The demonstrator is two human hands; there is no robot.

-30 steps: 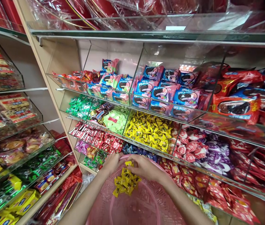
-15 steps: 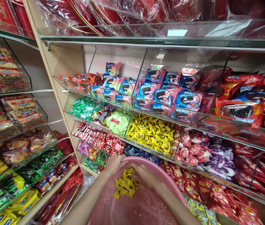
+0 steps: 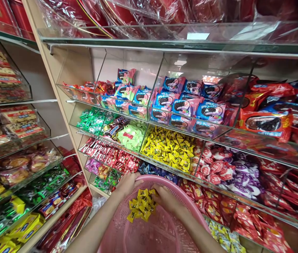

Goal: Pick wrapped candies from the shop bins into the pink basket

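Observation:
A pink plastic basket (image 3: 188, 200) with a perforated wall is in front of me at the bottom middle. My left hand (image 3: 129, 183) is closed over its far-left rim. Inside lies a small pile of yellow-wrapped candies (image 3: 142, 205). Reaching into the basket, my right hand (image 3: 166, 197) is at the right edge of that pile. Its fingers are loosely bent beside the candies and partly hidden. Just beyond the rim, a shelf bin holds many more of the same yellow candies (image 3: 168, 147).
Clear-fronted bins rise ahead, with blue-and-pink cookie packs (image 3: 210, 110), pale green candies (image 3: 131, 136), red-and-white candies (image 3: 213, 167) and purple-and-white candies (image 3: 246, 179). A wooden upright (image 3: 55, 91) divides them from the left shelves of packaged snacks (image 3: 20, 121). A glass shelf (image 3: 159, 44) crosses above.
My right hand has shifted slightly right, uncovering more of the yellow candies in the basket. My left hand stays on the rim. The view has moved only a little.

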